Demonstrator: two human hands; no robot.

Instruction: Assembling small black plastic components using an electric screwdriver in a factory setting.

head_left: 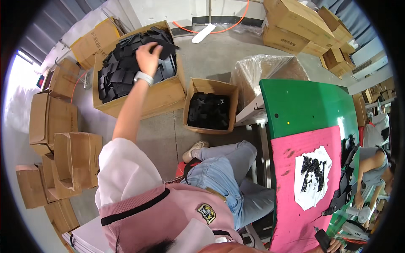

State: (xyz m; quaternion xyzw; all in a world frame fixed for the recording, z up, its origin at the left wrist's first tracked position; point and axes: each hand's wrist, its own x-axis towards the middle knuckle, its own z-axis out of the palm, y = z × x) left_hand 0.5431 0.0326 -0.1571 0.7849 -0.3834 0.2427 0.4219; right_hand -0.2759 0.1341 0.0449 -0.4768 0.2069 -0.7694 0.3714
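My left arm stretches out to a large cardboard box (139, 109) at the far left. It is heaped with flat black rectangular pieces (122, 78). Above the heap, my left hand (148, 60) pinches a flat black piece (168, 47) between thumb and fingers. At the lower right edge, my right hand (335, 245) is partly cut off, its fingers closed around a dark handheld tool (324, 241) with a thin metal tip. Near it on a pink mat (291, 168) lies a white sheet (301, 196) bearing a black clustered pattern (312, 173).
A green table (308, 97) carries the mat and a row of black pieces (341, 189). A smaller box (231, 105) holds more black pieces. Empty cartons (78, 158) stand at left, stacked boxes (291, 29) at back right. A co-worker (373, 164) works across the table.
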